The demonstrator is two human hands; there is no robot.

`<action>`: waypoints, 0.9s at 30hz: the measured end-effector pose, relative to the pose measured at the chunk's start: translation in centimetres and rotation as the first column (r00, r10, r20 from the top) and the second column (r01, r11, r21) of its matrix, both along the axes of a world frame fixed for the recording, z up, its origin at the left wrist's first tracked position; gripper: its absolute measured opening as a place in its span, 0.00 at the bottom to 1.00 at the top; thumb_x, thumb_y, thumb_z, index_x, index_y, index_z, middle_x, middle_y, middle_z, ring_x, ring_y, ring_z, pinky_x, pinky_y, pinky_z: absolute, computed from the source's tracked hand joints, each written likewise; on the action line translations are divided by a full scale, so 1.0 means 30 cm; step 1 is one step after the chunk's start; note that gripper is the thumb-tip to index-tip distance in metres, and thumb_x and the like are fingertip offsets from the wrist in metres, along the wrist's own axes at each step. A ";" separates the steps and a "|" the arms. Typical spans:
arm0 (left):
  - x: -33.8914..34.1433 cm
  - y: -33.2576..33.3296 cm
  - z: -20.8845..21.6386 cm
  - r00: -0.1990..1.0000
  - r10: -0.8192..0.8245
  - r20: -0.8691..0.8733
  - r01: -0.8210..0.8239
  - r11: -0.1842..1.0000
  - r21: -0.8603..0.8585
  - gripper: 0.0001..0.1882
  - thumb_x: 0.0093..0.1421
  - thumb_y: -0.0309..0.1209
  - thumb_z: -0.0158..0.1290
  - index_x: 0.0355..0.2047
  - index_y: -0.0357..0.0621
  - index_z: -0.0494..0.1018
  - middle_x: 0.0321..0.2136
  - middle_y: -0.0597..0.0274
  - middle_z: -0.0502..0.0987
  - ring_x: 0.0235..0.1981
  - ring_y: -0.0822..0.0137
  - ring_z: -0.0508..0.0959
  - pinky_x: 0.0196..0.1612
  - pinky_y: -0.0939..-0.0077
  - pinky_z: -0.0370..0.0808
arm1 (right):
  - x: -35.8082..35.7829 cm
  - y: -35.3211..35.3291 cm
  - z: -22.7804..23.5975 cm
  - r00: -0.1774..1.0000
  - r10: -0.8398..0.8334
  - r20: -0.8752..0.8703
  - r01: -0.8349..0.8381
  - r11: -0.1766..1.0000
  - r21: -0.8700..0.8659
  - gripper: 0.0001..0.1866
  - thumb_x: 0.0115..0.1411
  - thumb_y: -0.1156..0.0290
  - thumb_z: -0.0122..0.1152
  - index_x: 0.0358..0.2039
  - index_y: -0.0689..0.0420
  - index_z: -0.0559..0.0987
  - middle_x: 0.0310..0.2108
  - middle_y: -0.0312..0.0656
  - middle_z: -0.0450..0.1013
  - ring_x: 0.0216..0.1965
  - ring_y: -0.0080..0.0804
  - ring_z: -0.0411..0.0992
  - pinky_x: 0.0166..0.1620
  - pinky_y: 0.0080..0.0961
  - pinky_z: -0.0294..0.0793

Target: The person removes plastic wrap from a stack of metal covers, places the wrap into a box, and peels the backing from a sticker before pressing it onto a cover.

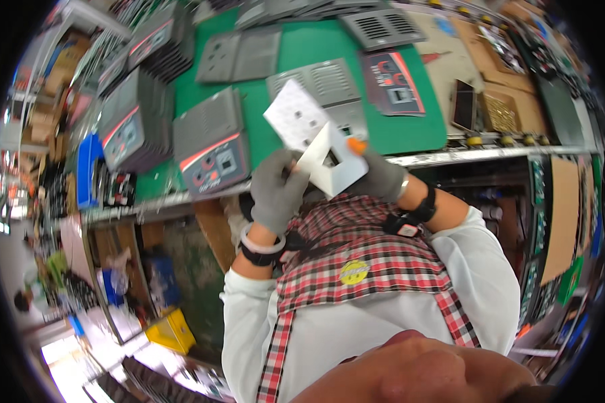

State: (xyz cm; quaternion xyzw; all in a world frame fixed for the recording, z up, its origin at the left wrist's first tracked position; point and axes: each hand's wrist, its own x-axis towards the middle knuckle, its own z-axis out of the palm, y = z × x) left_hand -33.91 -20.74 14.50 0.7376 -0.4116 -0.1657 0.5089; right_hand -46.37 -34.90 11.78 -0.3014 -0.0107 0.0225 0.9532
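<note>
Both my hands wear grey gloves and are in front of my apron at the table's near edge. A white sheet with cut-outs (297,114) is between them. Its nearer part, a white flap (346,173) with a dark rectangular opening, is bent up; whether flap and sheet are one piece I cannot tell. My left hand (275,191) pinches the flap's left edge. Closed on its right side is my right hand (383,178), with something orange (356,145) at its fingertips. Just beyond lies a grey metal panel (326,80) with vent slots, partly covered by the sheet.
Stacked grey panels with printed labels (124,134) stand at the left; another labelled panel (212,144) is nearer. Printed labels (391,84) lie right on the green mat (410,134). Further right are a phone (464,104) and a box of small brass-coloured parts (501,115).
</note>
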 end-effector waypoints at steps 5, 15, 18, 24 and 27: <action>0.070 0.047 0.006 0.916 -0.064 -0.397 0.027 0.995 -0.099 0.04 0.51 0.22 0.43 0.20 0.40 0.62 0.23 0.65 0.70 0.24 0.79 0.65 0.26 0.83 0.64 | -0.009 -0.002 0.010 0.999 -0.038 -0.011 0.039 0.999 0.036 0.46 0.53 0.37 0.46 0.61 0.59 0.49 0.59 0.50 0.53 0.60 0.39 0.56 0.61 0.38 0.55; -0.016 0.004 -0.024 0.904 -0.069 0.421 0.069 0.998 0.014 0.15 0.50 0.34 0.54 0.36 0.39 0.70 0.36 0.56 0.73 0.37 0.58 0.73 0.42 0.69 0.70 | 0.015 0.005 -0.016 0.995 -0.087 0.038 0.082 0.989 0.121 0.35 0.62 0.44 0.31 0.61 0.58 0.51 0.59 0.45 0.55 0.60 0.36 0.55 0.62 0.30 0.53; -0.069 -0.010 -0.052 0.769 -0.086 0.633 0.013 0.993 0.120 0.21 0.48 0.37 0.55 0.40 0.39 0.71 0.43 0.51 0.70 0.45 0.49 0.69 0.47 0.61 0.68 | 0.023 0.011 -0.016 0.992 -0.114 0.047 0.104 0.978 0.179 0.35 0.62 0.43 0.31 0.61 0.57 0.51 0.58 0.44 0.56 0.60 0.34 0.55 0.61 0.29 0.53; -0.063 0.003 -0.078 0.942 -0.071 0.327 0.012 0.984 0.180 0.15 0.51 0.36 0.51 0.35 0.37 0.70 0.33 0.47 0.72 0.33 0.48 0.73 0.35 0.59 0.70 | -0.004 -0.025 0.008 0.974 -0.034 0.223 0.164 0.788 -0.593 0.39 0.60 0.46 0.43 0.62 0.58 0.47 0.57 0.47 0.57 0.57 0.32 0.58 0.58 0.28 0.57; -0.061 -0.001 -0.078 0.941 -0.075 0.330 0.053 0.996 0.076 0.14 0.55 0.36 0.48 0.35 0.38 0.69 0.28 0.48 0.72 0.28 0.48 0.73 0.29 0.58 0.69 | -0.016 -0.016 0.023 0.993 -0.072 0.091 0.116 0.664 -0.738 0.40 0.58 0.58 0.52 0.63 0.59 0.44 0.55 0.49 0.59 0.55 0.30 0.60 0.54 0.26 0.63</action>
